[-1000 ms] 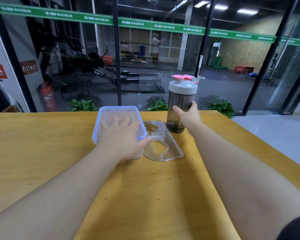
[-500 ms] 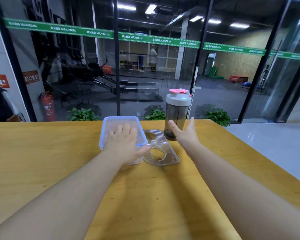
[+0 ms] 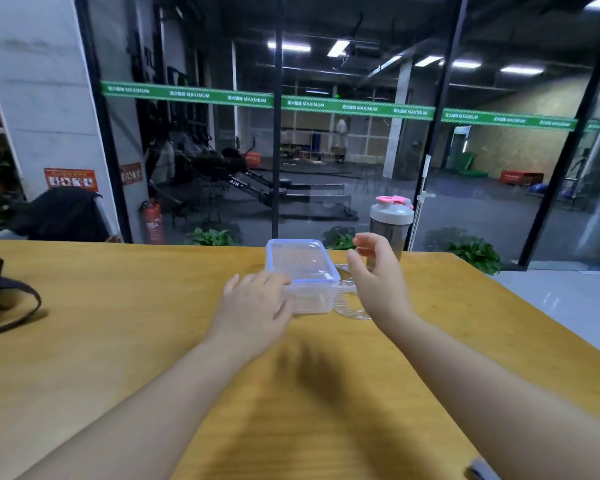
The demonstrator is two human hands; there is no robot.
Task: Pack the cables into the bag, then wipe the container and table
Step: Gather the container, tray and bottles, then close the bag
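A clear plastic container (image 3: 303, 271) with a blue-rimmed lid stands on the yellow wooden table (image 3: 118, 323) near its far edge. My left hand (image 3: 253, 306) lies open at the container's near left corner, fingertips touching its side. My right hand (image 3: 374, 275) hovers to the right of the container with loosely curled fingers and holds nothing. Under that hand lies a clear flat plastic tray (image 3: 350, 306), mostly hidden. A black bag (image 3: 0, 292) with a strap shows at the table's left edge. No cables are visible.
A grey shaker bottle (image 3: 390, 223) with a white and pink lid stands at the table's far edge, behind my right hand. A glass wall runs along the far side. The table ends on the right above a pale floor (image 3: 568, 306).
My right hand let go of the shaker bottle and drew back toward the container. My left hand slid off the lid to the near left corner. The view turned left, revealing the bag.
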